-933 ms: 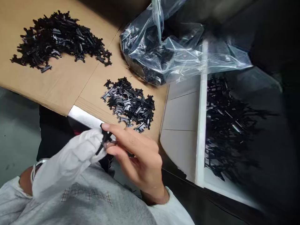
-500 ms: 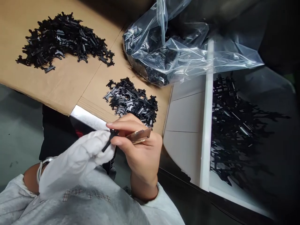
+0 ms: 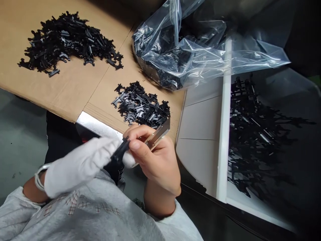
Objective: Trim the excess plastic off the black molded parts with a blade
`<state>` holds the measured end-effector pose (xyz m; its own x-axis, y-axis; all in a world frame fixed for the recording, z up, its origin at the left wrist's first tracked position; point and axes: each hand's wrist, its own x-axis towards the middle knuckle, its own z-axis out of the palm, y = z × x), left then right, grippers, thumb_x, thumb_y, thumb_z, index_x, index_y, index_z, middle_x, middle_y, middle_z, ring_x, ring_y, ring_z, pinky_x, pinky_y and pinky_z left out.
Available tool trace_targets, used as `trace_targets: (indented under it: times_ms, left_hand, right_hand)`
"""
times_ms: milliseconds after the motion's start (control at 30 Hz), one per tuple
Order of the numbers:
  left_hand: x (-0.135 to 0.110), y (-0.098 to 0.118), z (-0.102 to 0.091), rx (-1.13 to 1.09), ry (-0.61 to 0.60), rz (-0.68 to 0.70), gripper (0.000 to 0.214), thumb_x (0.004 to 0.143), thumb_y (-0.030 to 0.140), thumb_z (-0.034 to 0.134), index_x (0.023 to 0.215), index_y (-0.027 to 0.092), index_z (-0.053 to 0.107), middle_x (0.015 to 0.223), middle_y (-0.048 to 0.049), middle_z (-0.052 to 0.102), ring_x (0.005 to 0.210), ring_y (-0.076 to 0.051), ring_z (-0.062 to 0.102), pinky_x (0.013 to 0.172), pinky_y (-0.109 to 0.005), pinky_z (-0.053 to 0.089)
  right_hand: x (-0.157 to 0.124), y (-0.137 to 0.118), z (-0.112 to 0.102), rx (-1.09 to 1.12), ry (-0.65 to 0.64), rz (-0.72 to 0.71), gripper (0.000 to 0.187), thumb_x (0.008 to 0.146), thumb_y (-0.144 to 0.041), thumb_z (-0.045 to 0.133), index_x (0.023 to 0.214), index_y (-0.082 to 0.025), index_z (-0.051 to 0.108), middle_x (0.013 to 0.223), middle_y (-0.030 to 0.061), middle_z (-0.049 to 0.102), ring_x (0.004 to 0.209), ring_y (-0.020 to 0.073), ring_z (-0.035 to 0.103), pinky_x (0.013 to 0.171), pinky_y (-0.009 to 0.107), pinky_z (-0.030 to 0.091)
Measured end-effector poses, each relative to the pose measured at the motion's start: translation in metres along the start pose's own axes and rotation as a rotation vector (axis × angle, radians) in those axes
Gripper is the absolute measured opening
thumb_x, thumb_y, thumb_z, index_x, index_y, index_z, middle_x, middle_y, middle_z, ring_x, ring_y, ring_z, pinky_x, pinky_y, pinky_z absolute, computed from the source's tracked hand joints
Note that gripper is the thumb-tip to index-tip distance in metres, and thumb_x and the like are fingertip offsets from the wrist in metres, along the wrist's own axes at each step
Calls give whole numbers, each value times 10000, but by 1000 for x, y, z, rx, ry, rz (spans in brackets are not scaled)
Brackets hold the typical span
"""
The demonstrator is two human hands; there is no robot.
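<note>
My left hand (image 3: pixel 82 164), in a white glove, pinches a small black plastic part (image 3: pixel 119 153) near the table's front edge. My bare right hand (image 3: pixel 155 157) is closed round a flat metal blade (image 3: pixel 158 135), its fingertips right at the black part. Just beyond my hands lies a small heap of the same black parts (image 3: pixel 141 106) on brown cardboard (image 3: pixel 75 87). A larger heap of black parts (image 3: pixel 70 40) sits at the far left of the cardboard.
A clear plastic bag (image 3: pixel 190 50) holding more black parts lies at the back centre. To the right stands a white box (image 3: pixel 222 134) with a plastic liner and many black parts (image 3: pixel 253 130) inside. Grey floor shows at the left.
My right hand turned, bringing the metal blade into view and tilting it upward. The black part now points toward the blade. Both hands stay close together.
</note>
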<state>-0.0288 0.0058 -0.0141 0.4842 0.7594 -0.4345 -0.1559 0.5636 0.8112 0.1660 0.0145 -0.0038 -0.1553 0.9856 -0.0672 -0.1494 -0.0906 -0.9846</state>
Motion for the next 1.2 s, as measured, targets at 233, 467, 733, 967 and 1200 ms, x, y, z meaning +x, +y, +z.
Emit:
trace_targets:
  times_ms: [233, 467, 733, 967, 1200]
  left_hand:
    - [14, 19, -3, 323, -10, 157, 246, 967, 329, 695, 756, 203, 715, 714, 28, 686, 633, -94, 592, 615, -181, 506]
    - [6, 20, 8, 82, 108, -12, 256, 844, 394, 756, 710, 195, 665, 627, 15, 622, 456, -65, 476, 421, -169, 379]
    - [5, 28, 23, 33, 204, -82, 334, 729, 447, 757, 621, 218, 540, 578, 23, 513, 421, -79, 430, 394, -213, 356]
    - [2, 28, 22, 125, 186, -106, 366, 768, 504, 719, 592, 215, 578, 525, 22, 502, 385, -76, 424, 382, -215, 290]
    - [-5, 12, 13, 11, 78, -183, 501, 932, 675, 697, 795, 197, 756, 582, -17, 600, 462, -107, 475, 437, -230, 381]
  right_hand:
    - [-7, -1, -7, -255, -34, -127, 481, 1018, -674, 742, 927, -206, 805, 818, 16, 708, 725, 159, 645, 669, 309, 532]
    - [-27, 7, -17, -599, -61, -431, 391, 1177, -328, 562, 1551, -306, 674, 1017, 24, 791, 841, 175, 712, 790, 299, 610]
    - [-28, 5, -13, -702, -69, -528, 427, 1134, -259, 619, 1554, -305, 679, 838, 13, 729, 674, 201, 651, 636, 329, 568]
    - [-29, 2, -12, -702, -68, -483, 417, 1115, -233, 631, 1503, -348, 730, 763, -2, 686, 645, 200, 663, 635, 319, 577]
    - [-34, 10, -17, -630, 35, -482, 452, 1137, -250, 624, 1567, -381, 665, 1034, 25, 831, 749, 187, 698, 673, 315, 588]
